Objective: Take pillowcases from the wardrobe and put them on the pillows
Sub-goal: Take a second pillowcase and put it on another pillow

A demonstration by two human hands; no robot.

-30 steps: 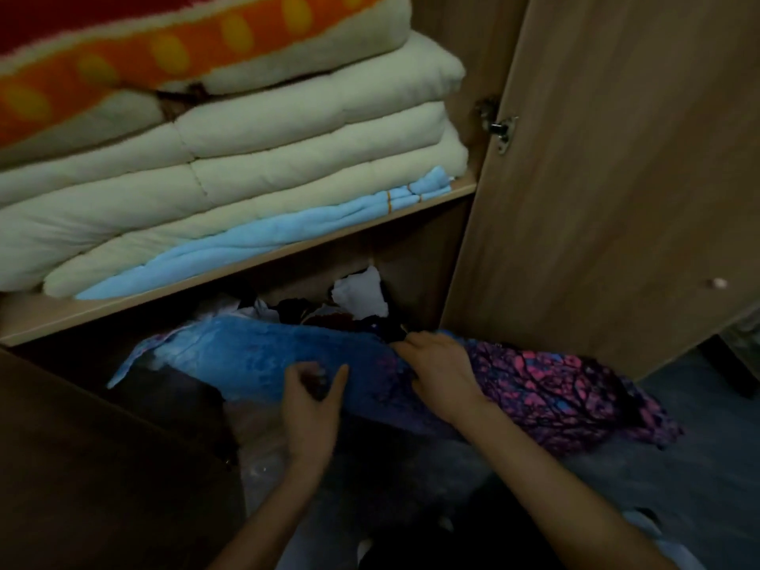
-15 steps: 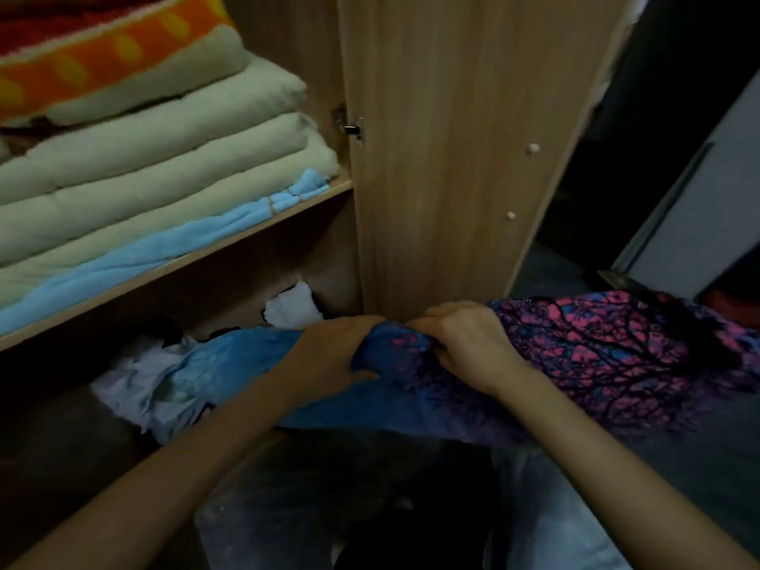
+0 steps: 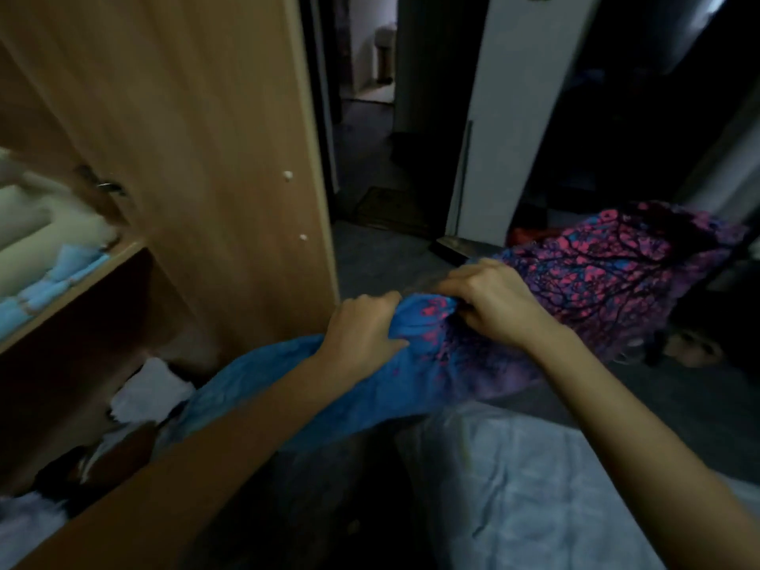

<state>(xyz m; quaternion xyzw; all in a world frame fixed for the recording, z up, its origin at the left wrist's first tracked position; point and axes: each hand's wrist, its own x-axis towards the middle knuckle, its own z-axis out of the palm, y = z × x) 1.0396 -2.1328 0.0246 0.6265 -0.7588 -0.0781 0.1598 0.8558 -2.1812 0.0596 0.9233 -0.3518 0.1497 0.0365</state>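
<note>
Now your pillowcase [image 3: 473, 355] has come further out past the wardrobe door [image 3: 197, 158], its blue end trailing over the low shelf. Your left hand [image 3: 364, 333] and right hand [image 3: 491, 304] bunch its middle, fingers curled tight on cloth.

I find no words, labels, brand marks, numbers or signs to read anywhere in front of me. The cloth I hold carries only a printed pattern, not lettering.
</note>
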